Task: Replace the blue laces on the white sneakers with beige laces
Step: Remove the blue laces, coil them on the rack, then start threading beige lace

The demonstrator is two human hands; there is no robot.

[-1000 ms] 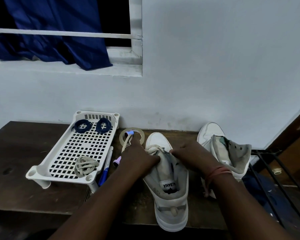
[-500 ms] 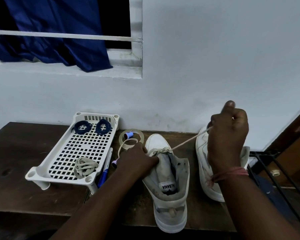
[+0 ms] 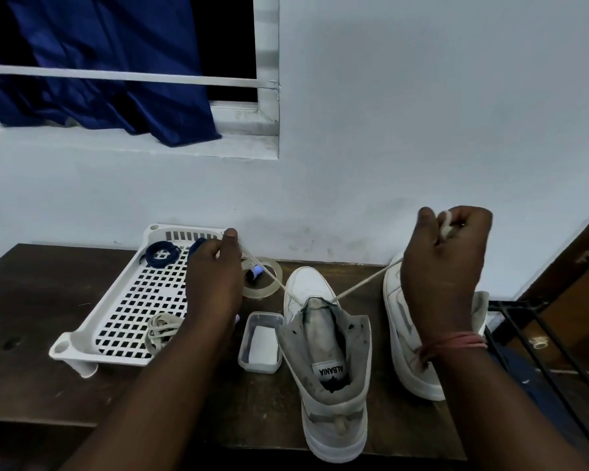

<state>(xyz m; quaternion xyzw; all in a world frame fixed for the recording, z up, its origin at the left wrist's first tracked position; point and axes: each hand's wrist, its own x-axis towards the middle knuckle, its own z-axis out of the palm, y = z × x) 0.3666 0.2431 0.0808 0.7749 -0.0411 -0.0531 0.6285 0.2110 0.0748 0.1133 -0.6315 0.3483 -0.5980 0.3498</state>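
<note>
My left hand (image 3: pixel 215 277) pinches one end of the beige lace (image 3: pixel 357 287), raised over the far right corner of the white tray (image 3: pixel 82 348). My right hand (image 3: pixel 446 266) is fisted round the other end, up above the second sneaker (image 3: pixel 397 334). Both lace ends run taut down to the front eyelets of the near sneaker (image 3: pixel 327 362), which stands on the tabletop (image 3: pixel 21 300) just right of the tray, toe to the wall, tongue pulled up, upper eyelets unlaced. Second sneaker sits right of it, partly behind my wrist.

Tray contents: two coiled blue laces (image 3: pixel 162 258) at the far end, one partly hidden by my left hand; one bundled beige lace (image 3: pixel 162 329) at the near right edge.

Small clear box (image 3: pixel 261 341) between tray and near sneaker, something white inside, can't tell what. Tape roll (image 3: pixel 269 278) just beyond the box, by the tray's far corner, with a small blue-tipped item (image 3: pixel 256 270) inside its ring.
</note>
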